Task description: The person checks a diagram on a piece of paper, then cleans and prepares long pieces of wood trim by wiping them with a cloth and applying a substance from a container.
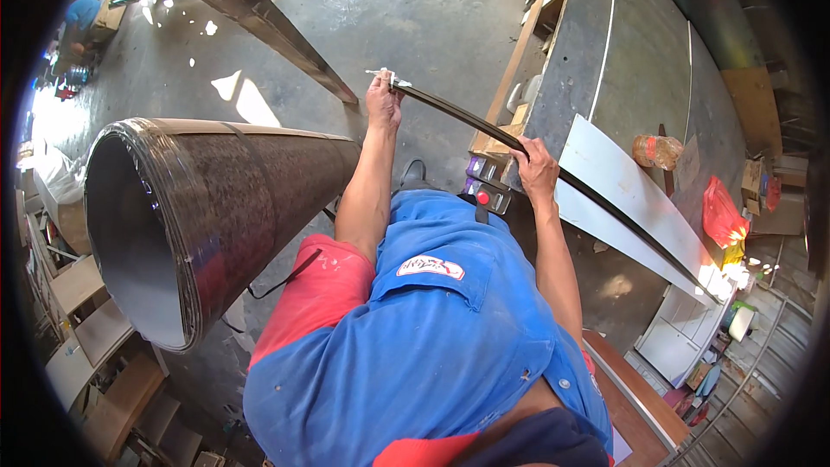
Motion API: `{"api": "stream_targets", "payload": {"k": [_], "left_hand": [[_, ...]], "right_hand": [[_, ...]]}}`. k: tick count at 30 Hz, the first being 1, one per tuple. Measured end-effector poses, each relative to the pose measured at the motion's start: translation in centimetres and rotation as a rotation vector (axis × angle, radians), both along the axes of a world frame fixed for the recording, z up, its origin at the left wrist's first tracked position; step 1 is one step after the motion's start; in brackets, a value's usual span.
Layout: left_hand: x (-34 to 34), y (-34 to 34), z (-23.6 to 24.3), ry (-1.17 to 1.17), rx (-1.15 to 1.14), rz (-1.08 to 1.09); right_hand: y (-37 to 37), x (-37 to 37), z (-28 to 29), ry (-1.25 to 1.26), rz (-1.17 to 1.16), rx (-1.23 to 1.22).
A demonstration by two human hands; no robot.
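At the left of my view I see a big dark roll of sheet (251, 186), pale inside, with its wide open end toward the left side. Above it, a wooden beam (259, 26) comes down slantwise over the grey floor (380, 9). To the right of this beam is the left hand (383, 102); its fingers pinch a small white fitting (399, 81) at the near end of a long dark bar (467, 118). The bar goes slantwise from there, downward to the right. In the middle I see the blue shirt (450, 329) of the person, with a red sleeve (311, 290). The right hand (538, 166) is curled around the bar, well apart from the left hand. Farther right, the bar crosses in front of a white panel (627, 182); I cannot tell if they are touching. Behind the panel is a grey-green surface (644, 52), with a brown wrapped bundle (659, 152). A red plastic bag (723, 212) is beyond, near the right rim.
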State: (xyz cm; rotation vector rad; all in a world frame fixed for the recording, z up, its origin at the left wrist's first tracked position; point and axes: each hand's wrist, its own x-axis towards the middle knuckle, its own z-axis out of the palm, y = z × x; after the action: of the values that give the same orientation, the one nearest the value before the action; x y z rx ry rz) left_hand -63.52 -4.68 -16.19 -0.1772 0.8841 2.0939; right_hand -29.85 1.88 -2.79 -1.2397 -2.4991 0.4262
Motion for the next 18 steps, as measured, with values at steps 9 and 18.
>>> {"api": "stream_targets", "payload": {"k": [9,18], "left_hand": [[-13.3,0.3,1.2,0.173,0.344,-0.163],[-9.6,1.0,14.6,0.850,-0.252,-0.208]], "right_hand": [[-0.4,-0.5,0.5,-0.013,0.057,-0.029],[-0.4,0.0,0.2,-0.002,0.030,0.007]]}}
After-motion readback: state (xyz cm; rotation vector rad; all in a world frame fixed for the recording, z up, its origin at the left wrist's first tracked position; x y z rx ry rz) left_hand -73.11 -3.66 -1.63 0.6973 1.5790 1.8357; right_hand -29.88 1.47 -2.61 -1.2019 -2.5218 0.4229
